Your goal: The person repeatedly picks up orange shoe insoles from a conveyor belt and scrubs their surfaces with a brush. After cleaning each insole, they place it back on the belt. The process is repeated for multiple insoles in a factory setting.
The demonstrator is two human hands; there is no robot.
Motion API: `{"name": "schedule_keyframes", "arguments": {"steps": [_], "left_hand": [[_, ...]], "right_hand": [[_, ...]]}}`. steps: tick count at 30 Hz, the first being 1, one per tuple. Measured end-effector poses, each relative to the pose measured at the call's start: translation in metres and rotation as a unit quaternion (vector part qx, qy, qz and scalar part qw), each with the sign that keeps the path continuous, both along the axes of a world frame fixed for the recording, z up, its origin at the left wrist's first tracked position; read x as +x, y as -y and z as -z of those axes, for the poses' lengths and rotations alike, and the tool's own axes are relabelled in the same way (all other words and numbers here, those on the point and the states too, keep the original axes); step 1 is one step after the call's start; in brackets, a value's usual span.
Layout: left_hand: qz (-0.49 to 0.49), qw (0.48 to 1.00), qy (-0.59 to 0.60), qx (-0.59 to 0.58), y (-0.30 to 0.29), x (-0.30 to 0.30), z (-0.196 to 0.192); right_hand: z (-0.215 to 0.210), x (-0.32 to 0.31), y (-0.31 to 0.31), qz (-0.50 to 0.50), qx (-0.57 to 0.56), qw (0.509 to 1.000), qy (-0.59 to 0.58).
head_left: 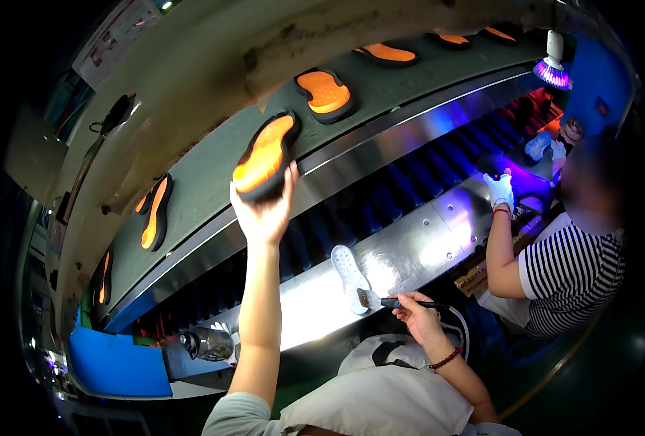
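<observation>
My left hand (264, 211) is raised and holds a black shoe sole with an orange inner face (266, 155) at the edge of the upper green conveyor belt (206, 174). My right hand (418, 314) grips a small dark-handled brush (381, 301), its bristles next to a white sole (350, 267) that lies on the shiny metal ledge (410, 247). More orange-and-black soles (325, 93) ride along the upper belt.
A lower belt with dark blue slats (381, 200) runs under the metal rail. A person in a striped shirt (570, 272) works at the right under a violet lamp (553, 71), wearing a white glove (500, 189). A glass jar (207, 343) and blue tray (115, 363) sit left.
</observation>
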State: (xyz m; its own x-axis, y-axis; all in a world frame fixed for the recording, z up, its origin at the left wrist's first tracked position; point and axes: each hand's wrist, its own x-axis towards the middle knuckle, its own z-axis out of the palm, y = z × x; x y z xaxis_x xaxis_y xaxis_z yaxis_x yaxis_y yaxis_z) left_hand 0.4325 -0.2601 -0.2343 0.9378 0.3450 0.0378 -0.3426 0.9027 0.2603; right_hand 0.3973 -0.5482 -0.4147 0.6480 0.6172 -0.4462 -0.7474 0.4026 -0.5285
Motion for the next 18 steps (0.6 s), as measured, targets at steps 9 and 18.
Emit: {"name": "schedule_keyframes", "arguments": {"steps": [9, 18], "left_hand": [[-0.064, 0.861, -0.320, 0.390, 0.011, 0.103, -0.015], [-0.275, 0.428, -0.505, 0.697, -0.014, 0.224, 0.020]], "right_hand": [[-0.004, -0.010, -0.010, 0.103, 0.019, 0.994, -0.004], [0.001, -0.007, -0.036, 0.202, 0.031, 0.979, -0.021]]}}
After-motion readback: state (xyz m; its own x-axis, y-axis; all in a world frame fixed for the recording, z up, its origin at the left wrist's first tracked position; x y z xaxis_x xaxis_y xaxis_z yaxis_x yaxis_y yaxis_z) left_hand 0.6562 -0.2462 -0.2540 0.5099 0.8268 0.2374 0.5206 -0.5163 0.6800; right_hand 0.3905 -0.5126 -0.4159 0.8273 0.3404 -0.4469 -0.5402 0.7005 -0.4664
